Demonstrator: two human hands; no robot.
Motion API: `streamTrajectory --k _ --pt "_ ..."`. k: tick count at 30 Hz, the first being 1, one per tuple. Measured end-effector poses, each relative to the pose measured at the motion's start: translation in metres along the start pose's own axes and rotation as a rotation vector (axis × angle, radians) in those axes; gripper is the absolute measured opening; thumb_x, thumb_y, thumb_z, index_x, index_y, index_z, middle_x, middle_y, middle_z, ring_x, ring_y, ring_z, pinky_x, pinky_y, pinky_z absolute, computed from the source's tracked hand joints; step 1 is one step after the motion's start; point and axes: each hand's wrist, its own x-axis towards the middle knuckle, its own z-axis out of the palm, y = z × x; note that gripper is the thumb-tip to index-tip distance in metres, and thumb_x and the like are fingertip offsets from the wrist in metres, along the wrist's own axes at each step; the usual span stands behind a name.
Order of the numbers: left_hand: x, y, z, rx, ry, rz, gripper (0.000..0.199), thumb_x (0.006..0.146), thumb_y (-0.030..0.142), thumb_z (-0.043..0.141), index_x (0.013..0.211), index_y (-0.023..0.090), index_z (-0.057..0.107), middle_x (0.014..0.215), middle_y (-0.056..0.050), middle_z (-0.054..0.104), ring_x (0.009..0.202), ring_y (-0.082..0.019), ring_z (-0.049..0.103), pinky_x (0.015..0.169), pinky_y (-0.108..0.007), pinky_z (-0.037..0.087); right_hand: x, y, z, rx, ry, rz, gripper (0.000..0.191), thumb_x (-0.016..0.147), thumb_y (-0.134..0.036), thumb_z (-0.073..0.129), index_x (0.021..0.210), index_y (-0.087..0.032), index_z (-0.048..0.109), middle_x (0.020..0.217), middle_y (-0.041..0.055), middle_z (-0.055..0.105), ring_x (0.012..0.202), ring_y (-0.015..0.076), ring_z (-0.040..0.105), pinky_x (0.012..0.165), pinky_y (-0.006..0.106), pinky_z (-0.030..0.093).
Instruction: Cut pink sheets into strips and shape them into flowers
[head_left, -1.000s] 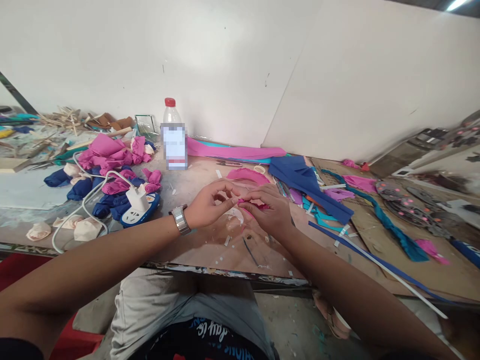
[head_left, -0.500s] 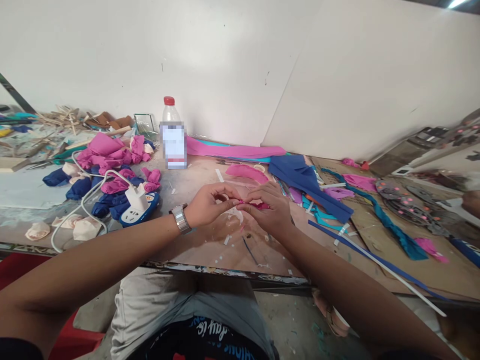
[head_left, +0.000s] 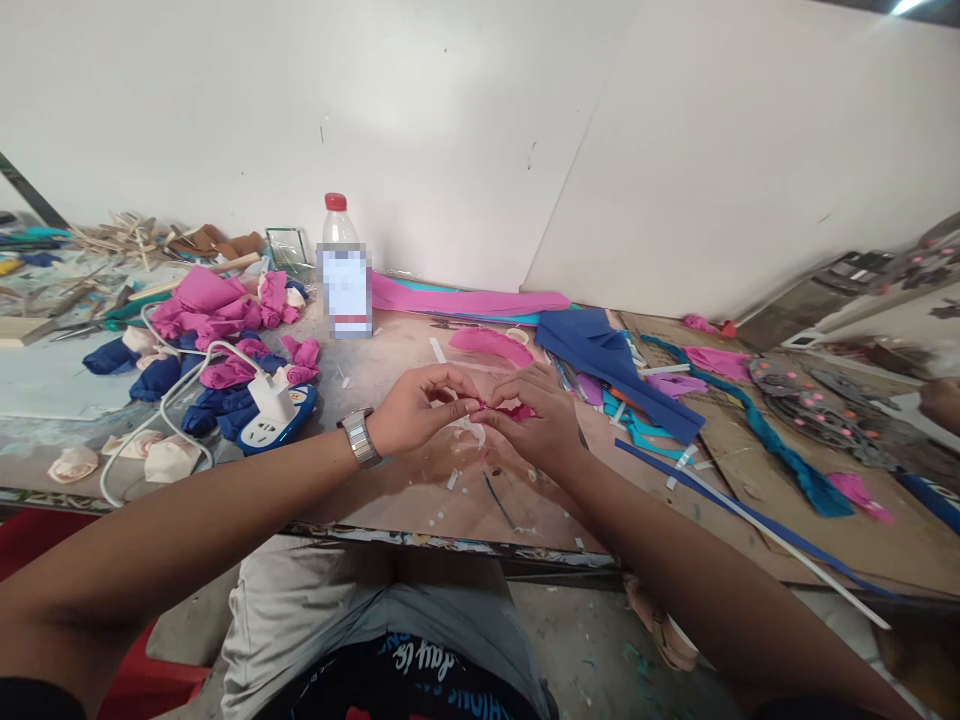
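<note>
A small piece of magenta fabric point(head_left: 517, 411) is pinched between my two hands above the middle of the table. My left hand point(head_left: 426, 408), with a metal watch on its wrist, grips the left end between thumb and fingertips. Curled around the right part of the piece are the fingers of my right hand point(head_left: 536, 412), which hide some of it. Just beyond the hands lies a curved pink strip point(head_left: 491, 345) on the table. Scraps of white tape and a thin dark stick point(head_left: 499, 500) lie nearer the table's front edge.
Pink and blue fabric flowers point(head_left: 206, 300) are heaped at left beside a blue power strip point(head_left: 300, 405) with a white cable. Behind stands a red-capped bottle point(head_left: 336, 225). Blue fabric point(head_left: 622, 365), teal strips and a long white stick point(head_left: 795, 550) lie right. Another person's hand point(head_left: 941, 403) shows far right.
My hands remain nearly in place, with the right fingers slightly shifted on the magenta piece. The other person's hand at the far right has moved a little.
</note>
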Motion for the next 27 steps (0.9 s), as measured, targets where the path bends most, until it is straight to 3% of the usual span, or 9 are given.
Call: streamTrajectory --k 11,27 --pt "0.0021 -0.0027 -0.0006 -0.091 0.075 -0.045 0.028 0.084 0.039 0.076 0.093 0.014 0.068 0.089 -0.007 0.071 0.077 -0.014 0.064 0.069 -0.025 0.05 0.0003 -0.0025 -0.0006 -0.023 -0.023 -0.003 0.006 0.09 -0.029 0.073 0.087 -0.025 0.07 0.084 0.0011 0.078 0.08 0.0203 0.071 0.082 0.041 0.049" --pt "0.0004 -0.0049 -0.0019 0.015 0.022 0.039 0.022 0.089 0.035 0.072 0.098 0.015 0.071 0.097 -0.008 0.074 0.086 -0.016 0.069 0.078 -0.028 0.054 -0.0003 -0.0026 -0.001 -0.043 0.008 0.001 0.019 0.088 -0.035 0.077 0.081 -0.023 0.065 0.077 0.0001 0.073 0.074 0.0181 0.064 0.08 0.039 0.045"
